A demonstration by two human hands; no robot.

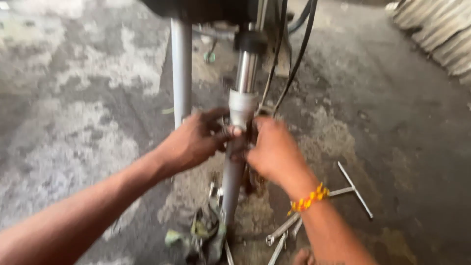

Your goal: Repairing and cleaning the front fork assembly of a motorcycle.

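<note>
Floor: stained grey concrete [73, 122], rough, patchy.
Fork leg [234, 172]: smooth metal tube, long axis near upright, between both hands.
Left hand [194, 140]: grip closed on the leg's left side.
Right hand [272, 149]: grip closed on its right, equally near.
T-wrench [354, 190]: steel, on the floor, right.
Rag [203, 238]: greasy, at the base.

Two bare forearms in view, no sleeves, no gloves. Left hand [194, 142]: nothing worn, no rings or watch visible. Right hand [272, 149]: bare too. Right wrist carries a thread band [308, 200], orange and yellow with a bit of red (knotted or beaded, too blurred to tell). Fingers smudged dark with grime.
</note>
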